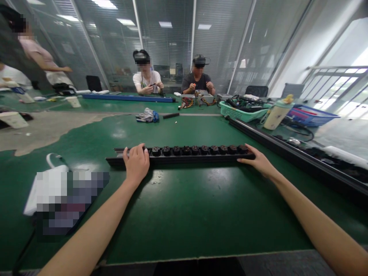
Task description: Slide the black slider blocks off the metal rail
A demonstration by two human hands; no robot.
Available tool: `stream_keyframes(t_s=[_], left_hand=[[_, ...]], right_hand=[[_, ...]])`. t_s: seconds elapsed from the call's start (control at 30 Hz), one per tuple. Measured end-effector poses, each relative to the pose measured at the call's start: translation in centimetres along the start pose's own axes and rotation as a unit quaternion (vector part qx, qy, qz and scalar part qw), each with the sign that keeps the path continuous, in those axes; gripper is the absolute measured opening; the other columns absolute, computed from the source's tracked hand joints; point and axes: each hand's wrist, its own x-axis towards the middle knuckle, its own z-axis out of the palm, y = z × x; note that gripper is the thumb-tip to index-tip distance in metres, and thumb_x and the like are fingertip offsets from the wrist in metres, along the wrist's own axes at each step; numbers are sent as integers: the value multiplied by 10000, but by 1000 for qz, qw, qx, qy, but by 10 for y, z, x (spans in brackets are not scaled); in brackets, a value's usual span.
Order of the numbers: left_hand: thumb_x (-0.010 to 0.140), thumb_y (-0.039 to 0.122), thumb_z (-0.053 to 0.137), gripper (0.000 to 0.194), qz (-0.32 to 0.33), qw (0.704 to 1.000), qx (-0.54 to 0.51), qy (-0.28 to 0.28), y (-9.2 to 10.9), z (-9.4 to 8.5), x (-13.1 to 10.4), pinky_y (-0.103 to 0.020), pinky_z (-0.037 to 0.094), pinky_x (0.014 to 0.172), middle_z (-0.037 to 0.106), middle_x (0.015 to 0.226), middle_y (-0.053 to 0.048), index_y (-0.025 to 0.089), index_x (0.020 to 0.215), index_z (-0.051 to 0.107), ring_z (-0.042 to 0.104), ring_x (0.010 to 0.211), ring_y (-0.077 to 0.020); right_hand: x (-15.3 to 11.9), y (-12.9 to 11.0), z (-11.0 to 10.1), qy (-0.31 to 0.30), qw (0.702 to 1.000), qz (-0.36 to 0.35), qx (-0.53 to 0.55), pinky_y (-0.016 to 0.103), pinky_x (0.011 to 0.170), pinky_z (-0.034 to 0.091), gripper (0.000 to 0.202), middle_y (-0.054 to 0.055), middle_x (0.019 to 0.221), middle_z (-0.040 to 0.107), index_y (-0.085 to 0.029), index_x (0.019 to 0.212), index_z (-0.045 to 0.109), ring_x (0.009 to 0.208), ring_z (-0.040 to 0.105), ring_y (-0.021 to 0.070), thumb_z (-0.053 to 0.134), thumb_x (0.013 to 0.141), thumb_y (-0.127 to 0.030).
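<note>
A long black power strip housing [189,159] lies crosswise in front of me on the green table. Several round black sockets [195,150] sit in a row along its channel. My left hand [137,163] is wrapped over the housing near its left end, where a stretch of channel without sockets shows beyond my fingers. At the opposite end, my right hand [257,160] grips the housing, thumb on the near side and fingers at the last socket. The undersides of both grips are hidden.
Long black rails [287,149] run along the right side. Behind them stand a green basket [244,114] of parts, a yellowish bottle [278,115] and a blue basket [313,119]. A white box [47,188] lies at left. Two people work across the table.
</note>
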Motion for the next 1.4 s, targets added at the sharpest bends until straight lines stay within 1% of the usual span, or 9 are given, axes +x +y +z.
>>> stream_keyframes(t_s=[0.1,0.23,0.37,0.47,0.63,0.87,1.1,1.23,1.4], left_hand=[[1068,382,288,566,-17,1000,-2,16,-6,4,0,-570,242,1315,690,1400,-241,76,1440,586,591,1368,-355],[1063,401,310,575,-25,999,5,22,-9,5,0,-586,276,1299,653,1436,-249,78,1459,573,555,1402,-375],[1066,406,317,561,-29,999,-4,17,-9,4,0,-579,301,1289,652,1423,-246,98,1454,579,552,1408,-371],[1069,393,313,544,-26,999,-11,18,-8,3,-1,-577,286,1300,658,1423,-244,108,1448,579,564,1402,-359],[1067,380,329,508,-28,999,-14,25,-7,3,-1,-550,283,1303,675,1430,-209,140,1433,587,592,1377,-340],[1052,344,334,502,-41,999,-13,8,-3,0,0,-541,325,1254,676,1413,-224,124,1431,579,588,1368,-351],[1039,327,349,501,-50,998,-28,-1,0,0,1,-545,385,1180,669,1448,-222,128,1436,580,578,1384,-376],[1050,334,337,517,-51,998,-29,2,0,-1,1,-539,396,1170,668,1452,-225,123,1458,573,582,1380,-378],[1055,338,326,525,-54,998,-33,-2,-1,-1,1,-550,395,1172,667,1449,-233,122,1462,578,584,1379,-380]], right_hand=[[-6,-9,8,-8,1000,-4,-5,588,1290,390,1121,172,1592,608,-197,1611,540,1459,581,416,892,677,-707],[-12,-16,10,-12,998,-11,-54,596,1286,394,1110,197,1611,585,-159,1622,534,1483,555,432,794,751,-796],[-12,-16,6,-12,994,-21,-109,609,1241,452,1039,195,1523,665,-153,1577,599,1402,630,441,680,819,-858],[-12,-16,5,-4,988,-44,-146,625,1213,479,945,192,1470,702,-154,1514,667,1378,648,449,590,889,-858],[-13,-15,3,-19,978,-75,-195,634,1214,478,922,181,1513,671,-157,1544,642,1388,640,456,554,927,-837],[-7,-9,-9,-31,978,-81,-190,609,1142,546,849,156,1328,785,-198,1457,714,1220,742,430,613,894,-826],[-15,-18,9,39,975,-75,-206,659,1178,499,795,159,1390,755,-219,1404,749,1343,670,460,517,948,-827],[-15,-16,8,20,974,-79,-211,653,1196,482,890,190,1453,713,-182,1448,713,1386,635,466,583,889,-862],[-8,-3,-4,-5,976,-112,-187,642,1174,496,910,174,1409,737,-224,1441,714,1337,660,455,724,780,-849]])
